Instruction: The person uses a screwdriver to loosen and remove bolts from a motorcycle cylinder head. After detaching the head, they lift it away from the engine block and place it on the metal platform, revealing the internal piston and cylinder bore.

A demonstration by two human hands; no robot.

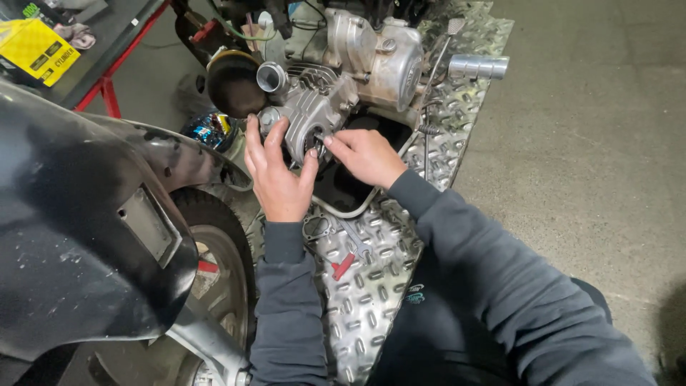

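left hand (275,175): gripping finned cylinder head (309,118), frame centre
right hand (366,156): fingertips on a small part at the head's lower edge
floor plate (371,286): checkered metal, red-handled tool (342,266) lying on it
front wheel (214,250): lower left, under black fender (78,229)

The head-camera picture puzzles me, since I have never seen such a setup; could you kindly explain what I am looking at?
The single picture comes from a camera worn on a person's head, looking down at their own two bare hands. They work on a small motorcycle engine, bare metal with cooling fins. The left hand grips the finned cylinder part. The right hand presses fingertips against the same part; whether it pinches something small, I cannot tell. Below lies a ridged metal plate on the concrete floor, with a red-handled tool and a thin gasket on it. At left are a black fender and a wheel.
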